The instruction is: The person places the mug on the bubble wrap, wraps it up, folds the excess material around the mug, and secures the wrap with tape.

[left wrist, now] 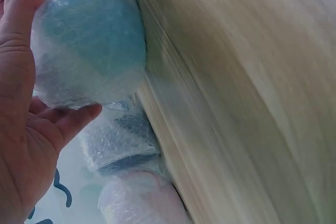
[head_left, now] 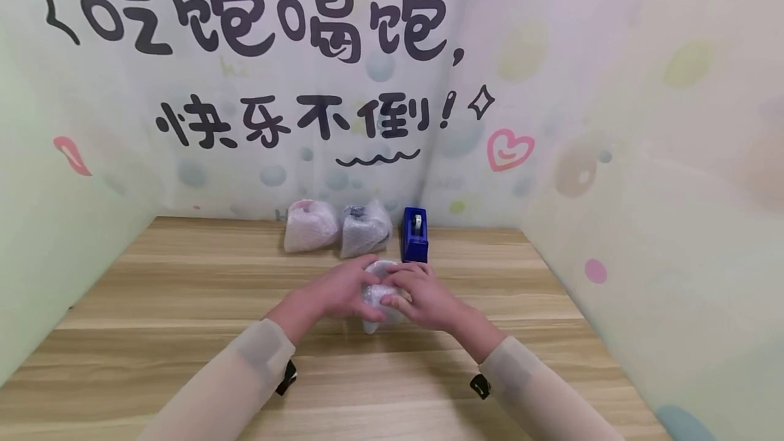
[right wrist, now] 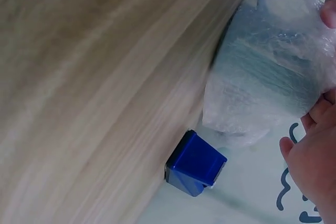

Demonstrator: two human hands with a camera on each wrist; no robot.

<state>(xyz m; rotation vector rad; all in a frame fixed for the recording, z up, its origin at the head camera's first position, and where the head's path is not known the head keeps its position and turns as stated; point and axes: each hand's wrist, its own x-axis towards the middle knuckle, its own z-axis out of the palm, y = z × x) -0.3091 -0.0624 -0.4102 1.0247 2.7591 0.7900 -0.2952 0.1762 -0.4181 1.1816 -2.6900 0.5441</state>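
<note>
A light-blue mug in bubble wrap stands on the table between my two hands. Its ring-shaped handle shows through the plastic in the right wrist view, where the wrapped mug fills the upper right. My left hand holds the mug's left side, thumb and fingers spread around it; in the left wrist view this hand grips the wrapped mug at its edge. My right hand holds it from the right, fingers curved over the top wrap. Parts of both hands' fingers are hidden.
Two other bubble-wrapped things, one pinkish and one with dark parts, stand by the back wall. A blue tape dispenser stands to their right. Walls enclose the wooden table at the back and both sides.
</note>
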